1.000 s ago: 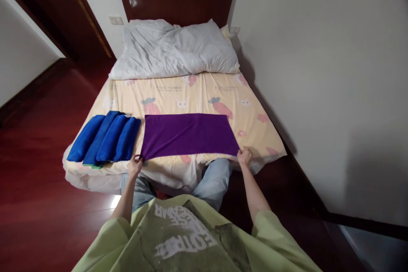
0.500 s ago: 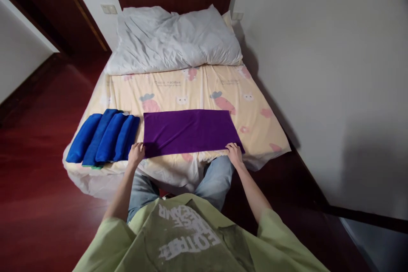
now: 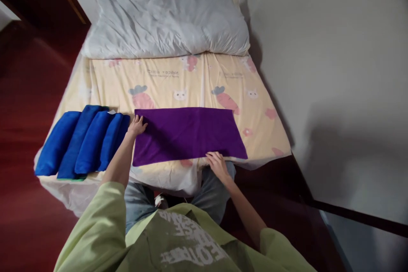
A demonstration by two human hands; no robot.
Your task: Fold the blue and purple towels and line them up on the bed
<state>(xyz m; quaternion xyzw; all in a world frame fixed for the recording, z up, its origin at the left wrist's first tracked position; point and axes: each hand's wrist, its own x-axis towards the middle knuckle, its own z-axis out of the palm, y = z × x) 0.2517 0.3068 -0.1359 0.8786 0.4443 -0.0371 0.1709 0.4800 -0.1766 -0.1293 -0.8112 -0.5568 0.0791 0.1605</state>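
Observation:
A purple cloth (image 3: pixel 188 134) lies flat and spread out near the front edge of the bed, its long side running left to right. My left hand (image 3: pixel 137 126) rests on its upper left part with the fingers apart. At the cloth's front edge, right of its middle, my right hand (image 3: pixel 217 163) touches the fabric with its fingers spread a little. Just left of the cloth, several rolled or folded blue cloths (image 3: pixel 92 140) lie side by side, with a bit of green showing under them.
The bed (image 3: pixel 168 76) has a yellow sheet with carrots and cat faces. A white quilt or pillow (image 3: pixel 172 17) is heaped at its head. A grey wall (image 3: pixel 334 51) stands on the right, and dark red floor (image 3: pixel 19 114) shows on the left.
My left hand has moved up from the cloth's lower left corner to its upper left. My right hand has slid left along the front edge. The view has tipped downward.

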